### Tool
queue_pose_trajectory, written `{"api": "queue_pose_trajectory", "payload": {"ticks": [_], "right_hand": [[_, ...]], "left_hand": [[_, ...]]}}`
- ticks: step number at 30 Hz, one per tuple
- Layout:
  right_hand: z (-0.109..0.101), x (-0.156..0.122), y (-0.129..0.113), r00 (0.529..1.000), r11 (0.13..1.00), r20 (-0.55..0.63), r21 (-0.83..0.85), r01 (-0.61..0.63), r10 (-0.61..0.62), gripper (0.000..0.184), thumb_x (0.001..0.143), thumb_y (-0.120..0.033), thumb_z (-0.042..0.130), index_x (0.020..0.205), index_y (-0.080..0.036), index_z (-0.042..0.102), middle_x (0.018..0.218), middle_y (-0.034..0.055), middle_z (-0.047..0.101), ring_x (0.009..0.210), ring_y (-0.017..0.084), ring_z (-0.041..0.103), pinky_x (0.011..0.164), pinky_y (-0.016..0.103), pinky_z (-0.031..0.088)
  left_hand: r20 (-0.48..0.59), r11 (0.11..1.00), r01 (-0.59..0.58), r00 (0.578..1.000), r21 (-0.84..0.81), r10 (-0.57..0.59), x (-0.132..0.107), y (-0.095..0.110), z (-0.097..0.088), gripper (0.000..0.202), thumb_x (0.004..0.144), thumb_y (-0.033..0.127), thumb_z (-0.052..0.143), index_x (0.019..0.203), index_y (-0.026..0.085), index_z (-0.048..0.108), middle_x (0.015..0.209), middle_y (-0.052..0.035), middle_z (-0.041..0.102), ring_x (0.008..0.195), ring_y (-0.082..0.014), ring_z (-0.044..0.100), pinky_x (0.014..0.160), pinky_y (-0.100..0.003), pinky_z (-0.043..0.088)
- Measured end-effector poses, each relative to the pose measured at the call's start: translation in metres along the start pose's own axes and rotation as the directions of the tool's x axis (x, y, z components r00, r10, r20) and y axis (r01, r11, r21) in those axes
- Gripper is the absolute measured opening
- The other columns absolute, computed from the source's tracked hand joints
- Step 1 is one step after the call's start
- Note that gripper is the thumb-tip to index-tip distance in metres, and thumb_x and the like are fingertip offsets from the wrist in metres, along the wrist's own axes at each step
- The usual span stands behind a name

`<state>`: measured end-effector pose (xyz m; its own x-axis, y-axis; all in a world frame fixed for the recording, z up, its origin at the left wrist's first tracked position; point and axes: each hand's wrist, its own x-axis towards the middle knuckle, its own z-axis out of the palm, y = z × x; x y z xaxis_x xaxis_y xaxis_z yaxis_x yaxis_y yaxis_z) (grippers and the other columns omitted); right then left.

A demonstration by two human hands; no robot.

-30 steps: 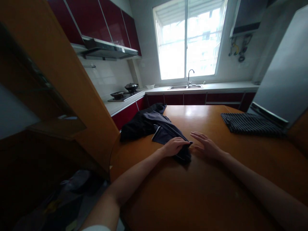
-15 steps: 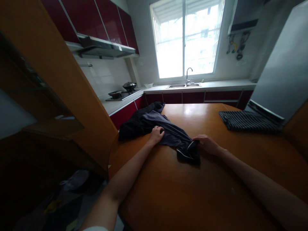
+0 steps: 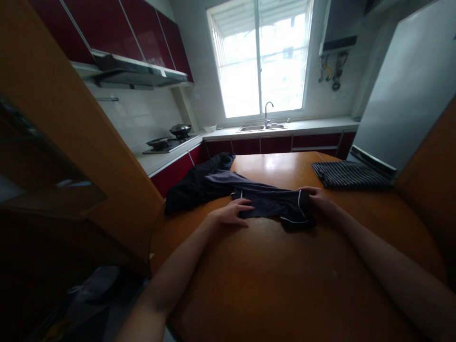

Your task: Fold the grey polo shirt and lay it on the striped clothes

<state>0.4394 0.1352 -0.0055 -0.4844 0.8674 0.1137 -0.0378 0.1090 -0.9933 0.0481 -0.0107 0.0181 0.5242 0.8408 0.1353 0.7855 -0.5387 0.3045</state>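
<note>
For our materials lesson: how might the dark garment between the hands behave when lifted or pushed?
The garment is probably floppy: it lies in loose creases. Pushed, it may bunch rather than roll, since its white-trimmed end lies rumpled.

Between twelve and one o'clock, a bright window (image 3: 258, 57) lights pale walls (image 3: 192, 52). Dark red cupboards (image 3: 103, 33) hang between ten and eleven; a pale refrigerator (image 3: 399, 85) stands at two; a wooden table (image 3: 278, 270) spreads at six.
</note>
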Motion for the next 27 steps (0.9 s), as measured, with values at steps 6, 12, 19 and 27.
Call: {"api": "queue_pose_trajectory", "payload": {"ticks": [6,12,19,27], "right_hand": [[-0.009,-0.002,-0.005,0.996,0.993,0.022,0.084,-0.085,0.083,0.044,0.073,-0.039,0.081,0.111,-0.020,0.072,0.093,0.0081,0.077,0.074,0.021,0.073,0.061,0.027,0.057],[-0.013,-0.006,-0.012,0.999,0.995,0.047,0.099,-0.032,0.027,0.044,0.074,-0.046,0.082,0.109,-0.022,0.072,0.103,0.0111,0.076,0.087,0.026,0.073,0.076,0.036,0.060],[-0.018,0.002,-0.014,0.992,0.993,0.127,-0.115,0.028,-0.013,0.047,0.069,-0.056,0.083,0.091,-0.015,0.077,0.093,0.0110,0.075,0.088,0.024,0.070,0.081,0.035,0.055],[0.010,0.007,-0.003,0.968,0.892,0.192,-0.393,0.224,-0.159,0.042,0.075,-0.055,0.074,0.090,-0.016,0.078,0.088,0.0084,0.077,0.080,0.022,0.069,0.074,0.033,0.054]], "left_hand": [[-0.110,0.998,-0.041,0.993,0.041,0.045,0.009,0.006,0.002,0.026,0.101,0.030,0.054,0.107,0.023,0.077,0.120,-0.0094,0.071,0.112,-0.0220,0.065,0.101,-0.034,0.048],[-0.439,0.949,0.298,0.843,-0.098,-0.310,0.005,0.000,-0.008,0.029,0.103,0.031,0.041,0.099,0.020,0.068,0.085,-0.0018,0.070,0.076,-0.0174,0.065,0.075,-0.026,0.050],[-0.747,0.802,0.543,0.418,-0.250,-0.516,-0.010,-0.027,-0.033,0.029,0.102,0.028,0.037,0.101,0.018,0.064,0.101,-0.0084,0.073,0.099,-0.0232,0.068,0.087,-0.029,0.050],[-0.726,0.743,0.639,0.412,-0.200,-0.550,-0.014,-0.032,-0.025,0.030,0.083,0.006,0.049,0.105,0.017,0.066,0.115,-0.0123,0.066,0.113,-0.0273,0.062,0.102,-0.039,0.047]]}}
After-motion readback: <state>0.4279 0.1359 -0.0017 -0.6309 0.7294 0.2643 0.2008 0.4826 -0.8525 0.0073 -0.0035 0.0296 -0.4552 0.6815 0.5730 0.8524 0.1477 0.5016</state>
